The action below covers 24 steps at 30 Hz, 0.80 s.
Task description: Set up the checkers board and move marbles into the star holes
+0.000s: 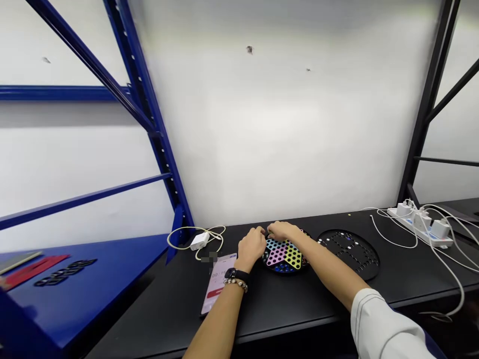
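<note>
A round Chinese checkers board [277, 256] lies on the black table, its coloured star dotted with dark holes. Blue pieces [285, 268] show along its near edge. My left hand [253, 245], with a black watch [237, 273] and a bead bracelet on the wrist, curls its fingers at the board's left rim. Over the far left part of the star, my right hand [283, 231] has its fingers bent down close to the left fingertips. Whatever the right fingers pinch is hidden. To the right rests a black round slotted tray [361, 274] with a few white pieces and a blue one.
A phone [218, 284] showing a timer lies beside my left forearm. Behind it sit a white charger [199, 241] and its cable. A white power strip [421, 227] with several plugs and loose cables occupies the right. Blue shelf posts [157, 124] rise at left.
</note>
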Tool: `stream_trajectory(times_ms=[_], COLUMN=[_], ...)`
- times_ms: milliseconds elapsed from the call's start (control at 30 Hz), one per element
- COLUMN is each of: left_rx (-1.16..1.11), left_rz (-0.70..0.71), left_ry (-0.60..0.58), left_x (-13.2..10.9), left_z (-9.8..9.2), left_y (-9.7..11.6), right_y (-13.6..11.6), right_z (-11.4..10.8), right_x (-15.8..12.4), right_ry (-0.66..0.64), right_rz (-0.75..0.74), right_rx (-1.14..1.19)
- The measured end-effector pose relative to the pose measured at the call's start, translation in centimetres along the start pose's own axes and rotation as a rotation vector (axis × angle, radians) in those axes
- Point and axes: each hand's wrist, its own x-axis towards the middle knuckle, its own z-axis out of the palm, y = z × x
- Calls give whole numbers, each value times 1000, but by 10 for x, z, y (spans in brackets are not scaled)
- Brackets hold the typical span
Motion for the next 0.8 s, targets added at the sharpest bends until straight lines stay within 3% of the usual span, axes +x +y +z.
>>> stream_trajectory(times_ms=[267,533,800], left_rx=[-2,49,123], left_rz=[8,2,33], left_ry=[-11,-7,-131], left_x=[0,5,14], left_z=[2,9,28], left_y=[1,-5,-23], right_y=[5,7,13], right_z=[5,28,38], right_x=[10,-1,7], right_ry=[-2,214,389], right_rz=[-19,-52,-35], right_rx=[92,220,477])
